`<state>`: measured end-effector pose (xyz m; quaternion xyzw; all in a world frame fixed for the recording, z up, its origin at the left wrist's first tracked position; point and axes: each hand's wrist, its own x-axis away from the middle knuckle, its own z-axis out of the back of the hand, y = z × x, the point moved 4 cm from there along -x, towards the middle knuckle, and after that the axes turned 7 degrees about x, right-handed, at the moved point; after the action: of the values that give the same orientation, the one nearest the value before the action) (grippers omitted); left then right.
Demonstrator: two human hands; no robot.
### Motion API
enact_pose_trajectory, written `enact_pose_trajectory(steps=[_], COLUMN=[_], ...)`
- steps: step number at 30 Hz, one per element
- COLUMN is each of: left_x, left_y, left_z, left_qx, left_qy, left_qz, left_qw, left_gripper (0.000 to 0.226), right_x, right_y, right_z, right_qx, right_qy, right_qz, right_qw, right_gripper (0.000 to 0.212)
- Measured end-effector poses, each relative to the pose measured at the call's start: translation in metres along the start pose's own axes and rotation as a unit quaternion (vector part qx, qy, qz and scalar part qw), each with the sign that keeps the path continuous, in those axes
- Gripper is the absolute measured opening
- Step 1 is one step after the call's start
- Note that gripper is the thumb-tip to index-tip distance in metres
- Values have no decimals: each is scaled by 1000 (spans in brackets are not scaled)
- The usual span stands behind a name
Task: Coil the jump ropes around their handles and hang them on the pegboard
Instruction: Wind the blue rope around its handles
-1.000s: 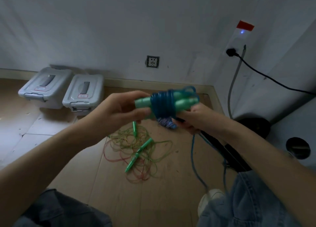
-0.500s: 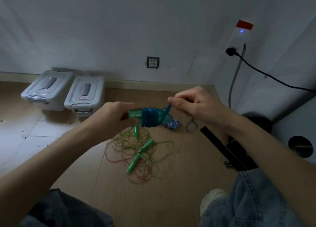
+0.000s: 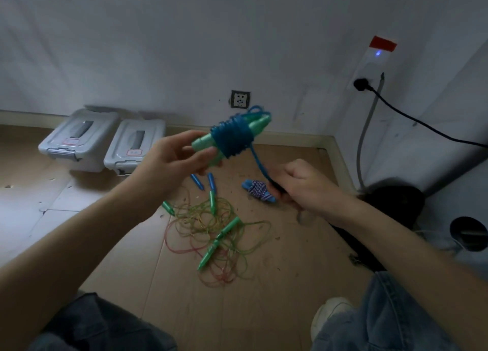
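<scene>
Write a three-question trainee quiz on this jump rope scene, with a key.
1. True or false: the left hand grips the green handles wrapped in blue rope.
2. What does the right hand pinch? A) the rope's free end B) a grey bin C) a plug
3. Fill in: the tangled green and red ropes lie on the ____.

Key: 1 true; 2 A; 3 floor.

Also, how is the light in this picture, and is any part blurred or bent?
Head view: dim, greyish light; the wall is evenly lit, without glare. The blue rope and the left hand look sharp enough, the right hand slightly soft. The wide lens curves the baseboard, and a small indicator light glows blue.
</scene>
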<state>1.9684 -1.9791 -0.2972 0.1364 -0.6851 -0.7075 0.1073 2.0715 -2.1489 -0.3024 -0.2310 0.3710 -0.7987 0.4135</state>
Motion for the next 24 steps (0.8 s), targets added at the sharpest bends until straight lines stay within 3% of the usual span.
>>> enact_pose_trajectory(steps=[3, 5, 7, 9, 12, 15, 18, 22, 24], left_x=[-4, -3, 0, 3, 7, 10, 8, 4, 3], left_y=[-15, -15, -9, -2, 7, 10, 11, 17, 19], left_z=[12, 5, -7, -16, -23, -26, -31, -23, -24], left_qx=[-149, -303, -375, -387, -367, -344, -387, -404, -377], left_qy=[95, 52, -15, -94, -178, -168, -159, -141, -184], left_qz=[55, -1, -66, -109, -153, -163, -154, -118, -91], left_qw=[983, 952, 924, 911, 900, 909, 895, 896, 903], left_gripper=[20, 24, 29, 30, 30, 29, 29, 54, 57], right_x=[1, 2, 3, 2, 1, 2, 1, 2, 3], right_y=[-10, -15, -18, -18, -17, -18, -18, -19, -19], right_z=[5, 13, 22, 29, 25, 20, 19, 14, 8], right_qx=[132, 163, 144, 137, 160, 140, 129, 137, 156], right_qy=[0, 16, 60, 102, 101, 142, 177, 193, 199], right_qz=[59, 90, 107, 109, 102, 108, 116, 134, 142], right_qw=[990, 982, 982, 979, 977, 974, 969, 962, 957], right_gripper=[36, 29, 25, 23, 29, 31, 31, 28, 29])
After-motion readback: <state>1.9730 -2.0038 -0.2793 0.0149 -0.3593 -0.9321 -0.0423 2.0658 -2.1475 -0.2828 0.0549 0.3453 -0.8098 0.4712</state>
